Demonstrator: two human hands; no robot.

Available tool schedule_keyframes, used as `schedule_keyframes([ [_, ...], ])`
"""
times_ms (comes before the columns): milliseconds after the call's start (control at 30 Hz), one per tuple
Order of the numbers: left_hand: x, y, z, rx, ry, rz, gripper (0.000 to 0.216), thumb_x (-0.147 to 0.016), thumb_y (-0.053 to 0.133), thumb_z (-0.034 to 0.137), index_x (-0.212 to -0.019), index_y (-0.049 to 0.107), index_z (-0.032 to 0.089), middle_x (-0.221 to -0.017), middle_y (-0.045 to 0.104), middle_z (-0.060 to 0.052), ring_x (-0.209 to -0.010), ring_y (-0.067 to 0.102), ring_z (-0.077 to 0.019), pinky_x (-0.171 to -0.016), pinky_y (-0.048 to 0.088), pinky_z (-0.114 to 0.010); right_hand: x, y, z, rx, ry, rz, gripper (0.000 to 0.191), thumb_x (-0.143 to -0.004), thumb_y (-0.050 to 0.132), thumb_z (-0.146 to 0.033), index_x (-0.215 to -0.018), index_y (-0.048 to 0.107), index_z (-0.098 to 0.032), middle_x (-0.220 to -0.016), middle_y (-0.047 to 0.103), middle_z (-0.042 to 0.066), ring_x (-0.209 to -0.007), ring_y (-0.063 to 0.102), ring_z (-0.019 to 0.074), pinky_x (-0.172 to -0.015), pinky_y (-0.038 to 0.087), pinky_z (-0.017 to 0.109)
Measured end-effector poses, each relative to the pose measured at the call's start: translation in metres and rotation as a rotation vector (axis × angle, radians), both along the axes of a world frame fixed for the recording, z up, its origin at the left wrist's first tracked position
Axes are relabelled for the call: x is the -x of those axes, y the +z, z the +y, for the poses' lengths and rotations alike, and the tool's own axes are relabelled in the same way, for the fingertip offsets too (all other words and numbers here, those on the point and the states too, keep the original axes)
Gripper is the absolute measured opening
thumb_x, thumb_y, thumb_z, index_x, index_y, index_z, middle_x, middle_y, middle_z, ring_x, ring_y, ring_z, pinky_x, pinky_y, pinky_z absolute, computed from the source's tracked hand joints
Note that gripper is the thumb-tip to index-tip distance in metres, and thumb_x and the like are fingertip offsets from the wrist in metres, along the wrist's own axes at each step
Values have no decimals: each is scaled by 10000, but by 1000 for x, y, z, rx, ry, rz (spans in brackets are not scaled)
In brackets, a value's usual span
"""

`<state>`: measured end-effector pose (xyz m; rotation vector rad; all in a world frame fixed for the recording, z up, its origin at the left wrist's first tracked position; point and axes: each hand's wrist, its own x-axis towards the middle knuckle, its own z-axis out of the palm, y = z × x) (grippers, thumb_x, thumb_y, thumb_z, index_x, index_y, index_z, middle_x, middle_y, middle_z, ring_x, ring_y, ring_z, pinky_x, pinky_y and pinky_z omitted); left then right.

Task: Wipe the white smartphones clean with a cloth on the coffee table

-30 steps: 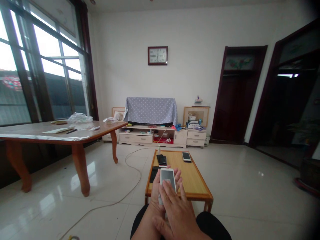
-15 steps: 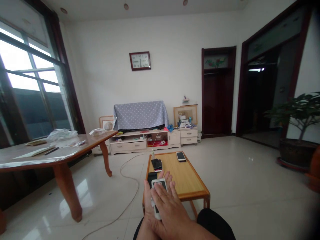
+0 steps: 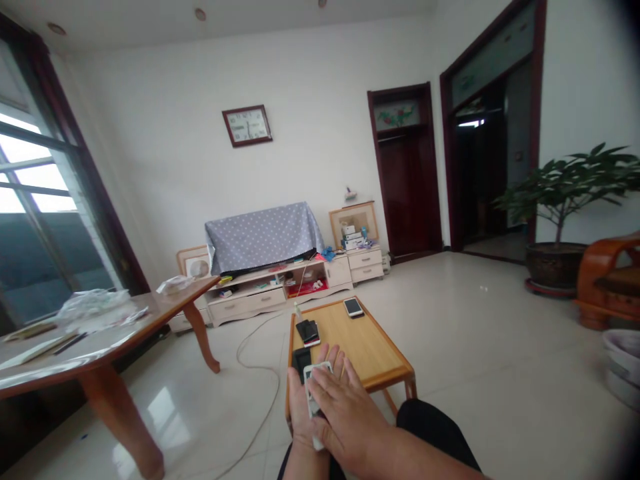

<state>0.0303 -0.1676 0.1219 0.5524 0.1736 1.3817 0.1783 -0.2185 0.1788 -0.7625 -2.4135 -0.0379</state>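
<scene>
A white smartphone [image 3: 311,404] lies along the upturned palm of my left hand [image 3: 299,415], whose fingers reach past its far end. My right hand [image 3: 353,417] rests across the phone from the right, fingers stretched flat over the screen and thumb near the lower end. Much of the screen is hidden under it; whether anything thin lies beneath those fingers I cannot make out. Just beyond both hands is a low wooden table [image 3: 370,353]. On it are a dark flat item [image 3: 301,360], a small black stack [image 3: 307,332] and another white phone [image 3: 353,307].
To the left stands a larger wooden table [image 3: 165,313] with plastic bags [image 3: 95,307] on top. A cable [image 3: 273,400] runs over the floor. Against the wall is a low cabinet [image 3: 255,303]. A potted plant [image 3: 557,263], wooden seat [image 3: 600,280] and bucket [image 3: 623,367] are at right.
The view has turned right and tilted, bringing the seat and bucket into sight. My right hand has shifted a little over the phone; my left hand still supports it.
</scene>
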Motion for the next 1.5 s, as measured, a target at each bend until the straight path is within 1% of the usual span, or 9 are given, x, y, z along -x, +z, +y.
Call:
schedule_keyframes([
  [200,8,5,-3,11,60,-36,851,-861,321,777,-1474,434,199,-1560,397,-130,-1485,286,-289,-1200,291,-470,2,-31,-4,-151,97,20,639,-975,412,-593,-1444,477,-164,-1427,562,141,-1342,500,273,-1217,191,515],
  [400,-4,9,-2,-28,-41,-8,787,-857,340,772,-1469,437,286,-1590,358,-69,-1493,267,-278,-1209,271,-458,-5,0,-3,11,60,-18,606,-1012,379,-506,-1526,352,-186,-1538,433,117,-1442,359,256,-1231,143,505],
  [500,-1,13,-3,-27,3,-11,808,-849,342,789,-1467,442,279,-1591,355,-73,-1490,273,-295,-1203,277,-482,-11,9,-1,24,181,-61,689,-980,429,-564,-1540,324,-176,-1553,404,131,-1455,335,263,-1231,142,507],
  [700,6,23,-9,15,54,-7,716,-884,333,748,-1448,463,326,-1572,393,-57,-1469,324,-293,-1165,337,-503,-12,7,-5,82,205,-54,612,-1010,418,-448,-1553,291,-195,-1579,364,110,-1483,278,228,-1242,92,505],
  [867,0,29,-9,-9,116,58,689,-872,327,776,-1403,516,380,-1590,360,-26,-1468,315,-332,-1126,368,-574,6,-7,-3,-18,141,18,645,-997,451,-432,-1555,288,-154,-1600,311,124,-1489,257,255,-1238,195,447],
  [1033,-2,24,-2,-38,159,41,668,-909,339,723,-1407,528,319,-1586,367,-27,-1511,202,-275,-1175,319,-522,23,-13,-2,-96,-32,95,623,-982,468,-458,-1510,386,-137,-1532,425,159,-1404,423,296,-1150,389,420],
  [1167,3,15,5,-55,174,-14,579,-951,364,612,-1434,492,319,-1574,392,-26,-1514,188,-244,-1204,276,-487,33,-18,2,-186,-61,126,601,-963,491,-475,-1455,459,-132,-1472,509,157,-1345,499,294,-1100,449,412],
  [1367,16,-2,6,-165,68,-101,686,-933,246,699,-1488,404,328,-1610,313,-25,-1523,162,-254,-1237,117,-538,44,-42,5,-479,28,197,353,-978,506,-375,-1244,629,-178,-1282,681,86,-1211,614,219,-1179,337,380],
  [1500,10,-6,5,-261,-68,-67,755,-908,197,744,-1514,352,322,-1637,246,-13,-1536,73,-237,-1244,47,-496,27,-23,9,-316,51,116,437,-1003,451,-404,-1370,553,-190,-1383,614,76,-1310,533,228,-1226,235,452],
])
